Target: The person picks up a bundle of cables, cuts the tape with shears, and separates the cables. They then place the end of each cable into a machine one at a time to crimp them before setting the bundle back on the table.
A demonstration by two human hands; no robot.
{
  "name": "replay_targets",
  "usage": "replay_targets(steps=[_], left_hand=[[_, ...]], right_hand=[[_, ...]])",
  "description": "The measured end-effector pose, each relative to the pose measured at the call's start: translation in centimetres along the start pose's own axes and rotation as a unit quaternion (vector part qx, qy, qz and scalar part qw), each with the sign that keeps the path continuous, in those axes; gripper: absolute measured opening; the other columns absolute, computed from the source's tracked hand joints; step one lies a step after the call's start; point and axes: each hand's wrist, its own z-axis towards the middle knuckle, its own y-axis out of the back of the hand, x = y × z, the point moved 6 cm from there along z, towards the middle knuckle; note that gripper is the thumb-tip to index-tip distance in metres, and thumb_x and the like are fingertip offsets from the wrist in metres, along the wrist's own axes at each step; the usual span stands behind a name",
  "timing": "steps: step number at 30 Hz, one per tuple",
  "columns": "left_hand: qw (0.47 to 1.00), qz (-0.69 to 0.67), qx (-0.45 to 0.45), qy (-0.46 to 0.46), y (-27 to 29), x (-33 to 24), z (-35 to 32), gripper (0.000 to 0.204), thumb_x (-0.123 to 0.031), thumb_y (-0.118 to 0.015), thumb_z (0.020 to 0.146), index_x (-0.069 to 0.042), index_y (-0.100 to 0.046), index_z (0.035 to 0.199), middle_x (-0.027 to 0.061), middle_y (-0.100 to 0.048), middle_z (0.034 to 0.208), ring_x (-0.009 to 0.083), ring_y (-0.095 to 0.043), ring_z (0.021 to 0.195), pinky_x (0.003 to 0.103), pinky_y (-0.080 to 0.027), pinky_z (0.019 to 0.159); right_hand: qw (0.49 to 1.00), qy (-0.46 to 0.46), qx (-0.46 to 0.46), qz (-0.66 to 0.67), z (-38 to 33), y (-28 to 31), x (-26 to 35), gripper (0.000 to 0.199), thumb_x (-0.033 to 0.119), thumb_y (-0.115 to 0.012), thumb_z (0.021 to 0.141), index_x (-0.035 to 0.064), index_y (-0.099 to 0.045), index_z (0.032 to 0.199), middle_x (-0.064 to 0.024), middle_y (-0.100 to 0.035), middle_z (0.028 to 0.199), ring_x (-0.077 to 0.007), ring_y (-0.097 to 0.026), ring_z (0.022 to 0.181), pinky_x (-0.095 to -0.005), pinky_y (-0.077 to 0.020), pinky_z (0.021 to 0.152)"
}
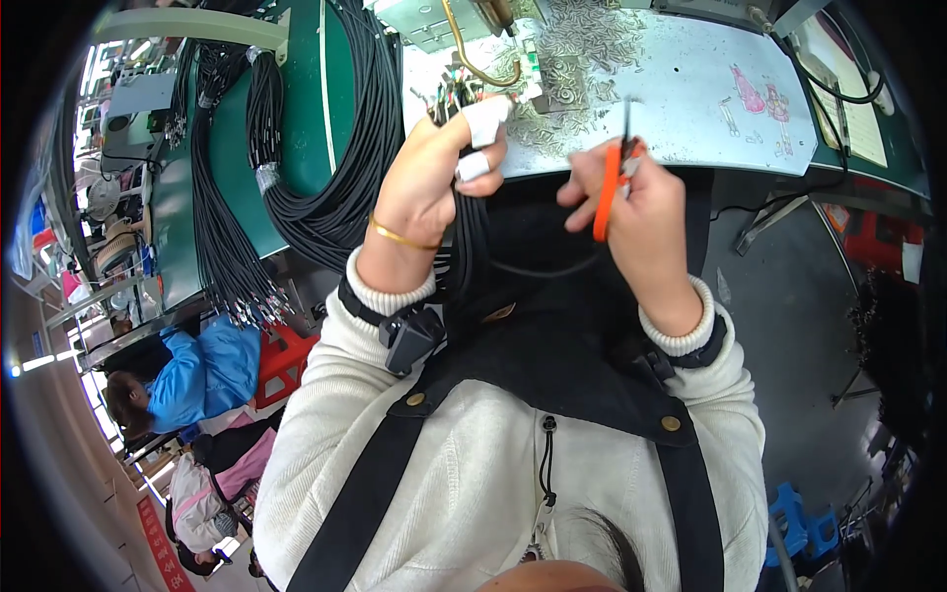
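Observation:
My left hand [434, 163], with white tape on its thumb and a finger and a gold bangle at the wrist, is closed round a bundle of black cables [472, 242]. Their coloured wire ends [459, 91] fan out above the fist, close to the machine's brass-coloured tube. To the right, at the table's front edge, my right hand [636, 197] grips an orange-handled tool [609, 192]. Its slim dark tip points away from me; whether it is scissors or pliers I cannot tell. The cables hang down over my black apron [562, 326].
Many small metal pieces [592, 44] lie scattered on the white tabletop [691, 109] below a machine [424, 22]. Large coils of black cable [326, 212] cover the green bench at left. Beyond it sits a person in blue [212, 370]. A red stool [878, 237] stands at right.

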Motion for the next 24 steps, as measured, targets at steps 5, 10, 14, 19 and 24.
replay_targets(steps=[5,10,14,19,24], left_hand=[[0.998,-0.045,0.041,0.035,-0.7,-0.4,2.2,0.005,-0.007,-0.049,0.082,-0.003,-0.050,0.085,0.0014,-0.044,0.064,0.0062,-0.035,0.044,0.018,-0.024,0.034],[0.997,-0.036,0.065,0.035,-1.0,-0.9,2.6,0.008,-0.008,-0.052,0.081,-0.002,-0.050,0.086,0.0010,-0.044,0.063,0.0059,-0.035,0.044,0.019,-0.024,0.034],[1.000,0.028,0.005,-0.002,-0.8,-1.5,2.5,0.012,-0.008,-0.055,0.079,-0.001,-0.051,0.088,0.0006,-0.043,0.062,0.0057,-0.036,0.043,0.019,-0.025,0.034],[0.997,0.071,0.000,-0.018,-0.7,-1.6,2.6,0.015,-0.013,-0.055,0.082,-0.002,-0.049,0.091,0.0012,-0.045,0.065,0.0057,-0.036,0.044,0.018,-0.024,0.034],[0.998,0.053,-0.012,-0.039,-0.5,-1.4,2.5,0.013,-0.007,-0.058,0.077,-0.002,-0.051,0.087,-0.0004,-0.045,0.060,0.0051,-0.037,0.042,0.018,-0.024,0.035]], right_hand=[[0.993,0.087,-0.075,0.036,3.8,1.0,2.1,0.023,0.020,-0.058,0.082,-0.0024,-0.053,0.084,-0.0064,-0.056,0.065,-0.0094,-0.050,0.043,-0.0203,-0.0381,0.039],[0.999,0.029,0.015,0.009,7.6,0.1,2.2,0.023,0.019,-0.060,0.079,-0.0018,-0.051,0.081,-0.0050,-0.052,0.062,-0.0080,-0.046,0.039,-0.0191,-0.0353,0.037],[0.996,0.024,0.031,0.078,7.9,-0.3,2.3,0.021,0.017,-0.060,0.080,-0.0006,-0.049,0.079,-0.0027,-0.048,0.059,-0.0071,-0.043,0.037,-0.0188,-0.0336,0.036],[0.995,0.011,0.033,0.095,7.8,-0.5,2.7,0.019,0.016,-0.060,0.079,0.0002,-0.048,0.079,-0.0017,-0.046,0.057,-0.0068,-0.042,0.036,-0.0186,-0.0328,0.035],[0.993,-0.005,0.023,0.112,7.8,-0.5,2.3,0.018,0.014,-0.059,0.080,0.0003,-0.048,0.080,-0.0013,-0.046,0.057,-0.0065,-0.041,0.036,-0.0188,-0.0325,0.034]])
